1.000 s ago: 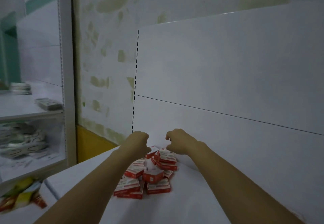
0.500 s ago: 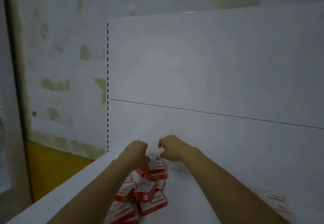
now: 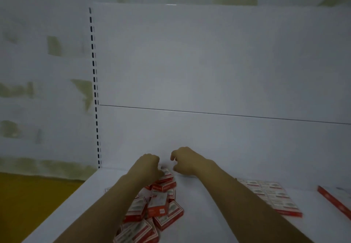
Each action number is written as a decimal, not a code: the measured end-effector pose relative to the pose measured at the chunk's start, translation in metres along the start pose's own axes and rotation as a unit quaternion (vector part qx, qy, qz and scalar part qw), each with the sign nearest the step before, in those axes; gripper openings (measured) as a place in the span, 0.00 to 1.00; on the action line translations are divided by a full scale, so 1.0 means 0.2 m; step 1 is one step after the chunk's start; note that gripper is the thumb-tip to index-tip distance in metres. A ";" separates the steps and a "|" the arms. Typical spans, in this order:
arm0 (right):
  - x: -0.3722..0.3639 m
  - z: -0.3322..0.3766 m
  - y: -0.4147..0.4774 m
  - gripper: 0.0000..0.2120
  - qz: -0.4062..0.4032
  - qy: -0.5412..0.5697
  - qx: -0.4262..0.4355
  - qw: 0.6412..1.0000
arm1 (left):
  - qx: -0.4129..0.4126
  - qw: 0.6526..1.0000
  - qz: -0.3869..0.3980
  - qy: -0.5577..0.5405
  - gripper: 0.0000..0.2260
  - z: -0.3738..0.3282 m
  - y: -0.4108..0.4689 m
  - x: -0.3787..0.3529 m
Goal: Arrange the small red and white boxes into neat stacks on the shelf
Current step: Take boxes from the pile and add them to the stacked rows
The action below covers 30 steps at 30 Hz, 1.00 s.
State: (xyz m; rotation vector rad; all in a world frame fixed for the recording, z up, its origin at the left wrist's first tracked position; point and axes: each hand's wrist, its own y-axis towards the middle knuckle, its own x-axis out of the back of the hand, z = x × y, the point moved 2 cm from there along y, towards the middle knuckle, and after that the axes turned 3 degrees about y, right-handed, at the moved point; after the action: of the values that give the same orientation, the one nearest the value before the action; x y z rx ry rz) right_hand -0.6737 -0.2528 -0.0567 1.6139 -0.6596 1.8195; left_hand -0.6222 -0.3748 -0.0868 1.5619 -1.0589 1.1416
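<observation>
Your left hand [image 3: 149, 164] is curled knuckles-up at the far end of the loose pile of red and white boxes [image 3: 155, 206], fingers hidden under it, so can't tell if it's pinching the top far box [image 3: 167, 175] it touches. Your right hand [image 3: 187, 162] is just beside it, fingers bent and slightly parted, holding nothing visible. The pile sits centre-left on the white shelf [image 3: 205, 210]. A flat neat row of boxes [image 3: 273, 197] lies to the right (blurred), well apart from the pile.
</observation>
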 end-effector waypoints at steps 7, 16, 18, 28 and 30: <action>0.01 -0.02 0.03 0.21 0.001 -0.005 -0.005 1.000 | 0.007 1.000 -0.006 -0.017 0.19 0.03 0.03 -0.01; -0.01 -0.06 0.06 0.20 -0.008 -0.005 0.001 1.000 | 0.002 1.000 0.008 -0.007 0.11 0.02 0.04 -0.02; -0.03 -0.06 0.06 0.20 -0.008 -0.004 0.004 1.000 | 0.001 1.000 0.015 -0.005 0.14 0.02 0.04 -0.03; -0.05 -0.07 0.09 0.21 -0.012 0.003 0.017 1.000 | -0.012 1.000 0.027 0.002 0.14 0.02 0.03 -0.02; -0.07 -0.07 0.10 0.21 -0.011 0.005 0.019 1.000 | -0.011 0.999 0.034 0.001 0.15 0.03 0.02 -0.03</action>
State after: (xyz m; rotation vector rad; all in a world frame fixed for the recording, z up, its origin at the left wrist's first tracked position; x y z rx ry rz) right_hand -0.6967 -0.2569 -0.0713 1.6293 -0.6031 1.8344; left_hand -0.6259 -0.3802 -0.0925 1.5169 -1.1266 1.1733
